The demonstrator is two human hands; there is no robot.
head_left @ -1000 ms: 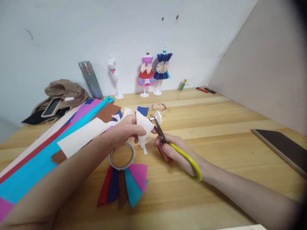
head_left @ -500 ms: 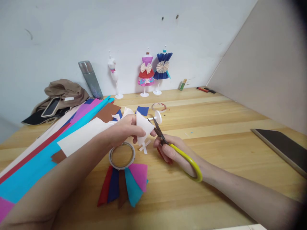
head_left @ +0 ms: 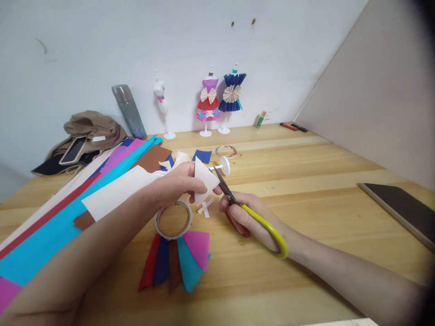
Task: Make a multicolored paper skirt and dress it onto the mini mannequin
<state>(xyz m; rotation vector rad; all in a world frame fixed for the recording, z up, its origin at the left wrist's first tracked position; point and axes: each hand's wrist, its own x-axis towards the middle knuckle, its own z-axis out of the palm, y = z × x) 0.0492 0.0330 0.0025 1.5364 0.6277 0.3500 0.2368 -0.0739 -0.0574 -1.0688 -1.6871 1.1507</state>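
My left hand (head_left: 183, 182) pinches a small pale piece of paper (head_left: 205, 180) between thumb and fingers. The paper stands out to the right of the thumb and tapers to a point at the top. My right hand (head_left: 246, 213) is closed around the handles of a pair of scissors (head_left: 260, 222), yellow on the near loop and red beneath. Their dark blades lie at the paper's right edge, tips pointing up and left. Just behind the blades lies a white stand (head_left: 224, 166) with a round base, partly hidden. Pale paper strips (head_left: 205, 208) rest crossed on the table below.
A tape roll (head_left: 157, 225) lies above a fan of coloured paper pieces (head_left: 190, 267). Long coloured sheets (head_left: 44, 244) spread left. Along the wall stand a bottle (head_left: 131, 115), a bare dress form (head_left: 161, 99) and two dressed ones (head_left: 209, 104). A dark tablet-like slab (head_left: 401, 208) lies right.
The scissor blades have come closer together at the paper's edge. Both hands stay almost in place, and the whole view has shifted slightly.
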